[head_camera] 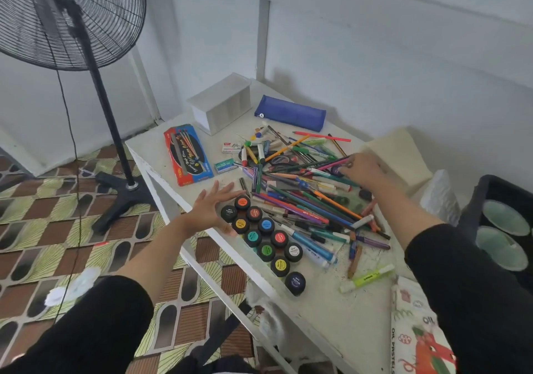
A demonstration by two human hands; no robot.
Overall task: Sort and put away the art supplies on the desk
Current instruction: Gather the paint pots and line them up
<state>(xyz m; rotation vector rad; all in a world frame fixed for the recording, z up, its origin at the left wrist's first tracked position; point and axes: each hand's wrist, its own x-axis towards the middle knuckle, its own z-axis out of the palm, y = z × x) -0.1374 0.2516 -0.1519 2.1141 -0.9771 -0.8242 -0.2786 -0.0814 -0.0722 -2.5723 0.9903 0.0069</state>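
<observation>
While the right hand curls into the pen pile, grip indeterminate, the left hand, splayed and empty, lies just left of the paint jars ranged along the desk edge.

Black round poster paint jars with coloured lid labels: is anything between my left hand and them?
Nothing visible does. The left hand, fingers spread, is right beside the black round poster paint jars at the white desk's left edge, with no other object between them.

Round black paint pots sit beside the left hand, the coloured-pencil heap under the right hand, the blue fabric pouch beyond.
</observation>
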